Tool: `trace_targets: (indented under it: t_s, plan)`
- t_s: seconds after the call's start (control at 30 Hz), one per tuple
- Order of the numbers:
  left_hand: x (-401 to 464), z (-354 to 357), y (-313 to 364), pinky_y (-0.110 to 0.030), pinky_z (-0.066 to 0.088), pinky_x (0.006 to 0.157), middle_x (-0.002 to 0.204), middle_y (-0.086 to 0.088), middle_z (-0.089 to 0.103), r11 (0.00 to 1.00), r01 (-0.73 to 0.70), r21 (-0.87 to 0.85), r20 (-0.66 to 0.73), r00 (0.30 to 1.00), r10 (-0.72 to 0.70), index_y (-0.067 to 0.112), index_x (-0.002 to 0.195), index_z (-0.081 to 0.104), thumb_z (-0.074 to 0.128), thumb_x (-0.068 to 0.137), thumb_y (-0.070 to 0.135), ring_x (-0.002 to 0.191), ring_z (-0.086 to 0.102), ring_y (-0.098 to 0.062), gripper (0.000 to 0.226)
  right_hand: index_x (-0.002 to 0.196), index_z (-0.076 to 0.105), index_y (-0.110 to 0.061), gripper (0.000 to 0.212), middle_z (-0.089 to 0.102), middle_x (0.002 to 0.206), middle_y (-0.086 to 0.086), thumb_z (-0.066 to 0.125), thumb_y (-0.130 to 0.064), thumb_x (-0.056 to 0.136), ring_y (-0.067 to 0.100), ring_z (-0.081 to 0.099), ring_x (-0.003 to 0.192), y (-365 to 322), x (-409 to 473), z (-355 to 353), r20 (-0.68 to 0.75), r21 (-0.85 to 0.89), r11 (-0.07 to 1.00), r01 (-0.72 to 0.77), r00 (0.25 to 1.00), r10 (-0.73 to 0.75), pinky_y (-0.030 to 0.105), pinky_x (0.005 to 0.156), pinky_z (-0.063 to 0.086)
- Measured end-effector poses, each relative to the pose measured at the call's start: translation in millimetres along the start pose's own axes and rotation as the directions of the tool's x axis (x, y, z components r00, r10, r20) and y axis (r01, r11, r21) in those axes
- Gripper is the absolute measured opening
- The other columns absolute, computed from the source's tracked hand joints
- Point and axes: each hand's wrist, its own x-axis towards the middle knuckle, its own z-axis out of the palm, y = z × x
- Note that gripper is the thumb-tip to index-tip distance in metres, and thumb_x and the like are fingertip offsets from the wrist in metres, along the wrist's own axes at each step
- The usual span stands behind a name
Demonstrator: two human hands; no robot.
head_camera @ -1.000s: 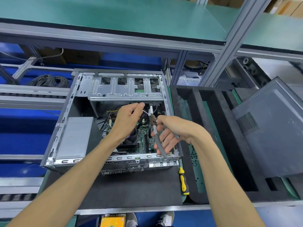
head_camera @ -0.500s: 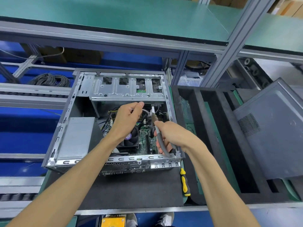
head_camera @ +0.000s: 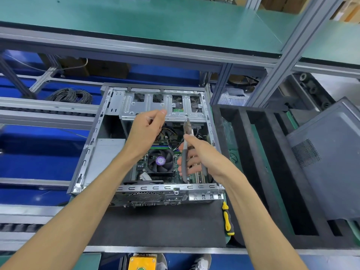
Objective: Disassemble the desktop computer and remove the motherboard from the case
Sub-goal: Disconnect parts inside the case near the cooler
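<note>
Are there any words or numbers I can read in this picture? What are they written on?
None can be read.
Purple sticker on the fan: print too blurred.
White label on the motherboard: too small.
Green mat beside the case: a dark round sign, no letters legible.
Clear bags behind the case: faint print, unreadable.
Yellow box at the bottom edge: no text visible.

head view, looking down, close over open case [head_camera: 85, 156]

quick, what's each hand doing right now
Left hand: fingers curled, pinching something thin; what it is cannot be told.
Right hand: grips the pliers.
</note>
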Motion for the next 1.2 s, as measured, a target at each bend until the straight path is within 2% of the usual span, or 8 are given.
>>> trace_targets:
  t_s: [0.17,0.3,0.43,0.57,0.67,0.8,0.93,1.2]
  plan:
    - [-10.7,-4.7,-8.1,-0.028,0.037,0.056,0.055,-0.006,0.046,0.997,0.071,0.022,0.045,0.996,-0.072,0.014,0.064,0.055,0.051,0.102,0.036,0.052,0.042,-0.018,0.045,0.125,0.056,-0.012,0.04,0.072,0.106,0.018,0.051,-0.044,0.101,0.023,0.074,0.083,0.7,-2.5,2.7,-0.112,0.147,0.97,0.195,0.977,-0.18,0.033,0.071,0.061]
    - [-22.9,-2.1,-2.8,-0.015,0.043,0.055,0.061,0.009,0.057,0.997,0.077,0.026,0.145,0.986,-0.08,0.021,0.076,0.066,0.052,0.102,0.029,0.056,0.053,-0.007,0.03,0.109,0.054,-0.008,0.029,0.063,0.081,0.014,0.061,-0.034,0.098,0.029,0.065,0.07,-3.8,-6.5,3.9,-0.19,0.354,0.87,0.344,0.937,-0.294,0.04,0.066,0.059]
    - [-38.9,4.6,11.8,-0.025,0.047,0.058,0.073,-0.002,0.065,0.997,0.029,0.065,0.262,0.964,-0.045,0.024,0.089,0.074,0.055,0.101,0.025,0.06,0.056,-0.015,0.022,0.079,0.052,-0.013,0.027,0.051,0.061,0.005,0.059,-0.028,0.1,0.024,0.049,0.053,-4.9,-12.7,4.9,-0.224,0.333,0.842,0.425,0.903,-0.367,0.035,0.051,0.048]
    - [-50.9,16.0,22.5,-0.028,0.039,0.052,0.067,-0.001,0.063,0.993,0.031,0.113,0.286,0.956,-0.062,0.03,0.088,0.076,0.058,0.099,0.025,0.055,0.047,-0.019,0.021,0.078,0.047,-0.014,0.028,0.044,0.057,0.004,0.06,-0.025,0.1,0.021,0.04,0.046,3.6,-26.7,-1.7,-0.217,0.294,0.842,0.452,0.89,-0.402,0.03,0.044,0.04]
    - [-63.7,28.0,26.6,-0.032,0.042,0.051,0.062,0.005,0.062,0.988,0.066,0.14,0.241,0.966,-0.098,0.032,0.086,0.076,0.06,0.098,0.024,0.055,0.05,-0.018,0.021,0.075,0.045,-0.017,0.03,0.039,0.056,0.003,0.063,-0.027,0.096,0.019,0.033,0.044,13.3,-41.3,-9.9,-0.208,0.34,0.831,0.44,0.897,-0.39,0.027,0.041,0.034]
    - [-85.7,44.7,33.3,-0.025,0.048,0.054,0.067,-0.003,0.068,0.985,0.145,0.096,0.133,0.978,-0.158,0.02,0.098,0.076,0.065,0.095,0.016,0.057,0.057,-0.013,0.012,0.073,0.04,-0.023,0.032,0.024,0.058,-0.001,0.064,-0.033,0.092,0.016,0.016,0.047,28.4,-64.1,-28.4,-0.219,0.329,0.839,0.433,0.9,-0.378,0.022,0.039,0.02]
    - [-112.6,51.2,42.1,-0.033,0.056,0.059,0.075,-0.011,0.073,0.978,0.203,0.046,0.058,0.977,-0.205,0.016,0.097,0.073,0.067,0.093,0.012,0.066,0.067,-0.022,0.008,0.073,0.037,-0.024,0.035,0.02,0.057,-0.007,0.06,-0.031,0.098,0.013,0.012,0.045,44.3,-80.1,-36.8,-0.192,0.277,0.856,0.436,0.898,-0.395,0.021,0.04,0.015]
    - [-212.8,-16.9,40.8,-0.026,0.054,0.059,0.069,-0.001,0.069,0.947,0.3,0.112,-0.278,0.925,-0.26,0.013,0.087,0.072,0.069,0.092,0.015,0.058,0.063,-0.011,0.006,0.073,0.036,-0.024,0.032,0.021,0.054,-0.009,0.058,-0.026,0.097,0.011,0.013,0.042,62.4,-82.1,55.4,0.051,0.234,0.889,0.394,0.908,-0.416,0.016,0.038,0.017]
